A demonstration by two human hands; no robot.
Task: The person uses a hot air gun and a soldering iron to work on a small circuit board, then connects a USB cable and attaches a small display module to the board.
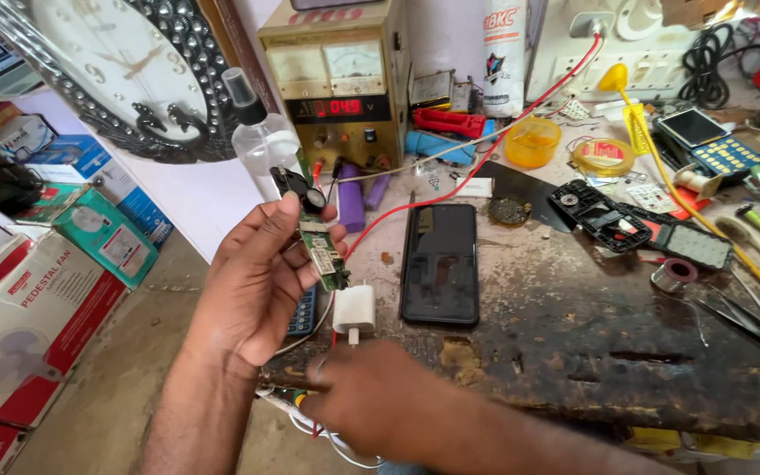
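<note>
The left hand (252, 286) holds a small green circuit board (323, 255) upright, fingers closed around it. Just below the fingers lies a white charger (354, 310); beside it, a black phone (439, 262) on the desk (573, 334). The right hand (371, 396) is blurred, its grip unclear.

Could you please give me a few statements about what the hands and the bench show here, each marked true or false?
1. The left hand holds a small green circuit board. True.
2. The black phone stands upright against the power supply. False: it lies flat on the workbench.
3. The right hand grips the phone. False: it is low at the bench edge, blurred, apart from the phone.
4. A white charger plug sits below the board. True.
5. The spray bottle is opaque red. False: it is clear.
</note>
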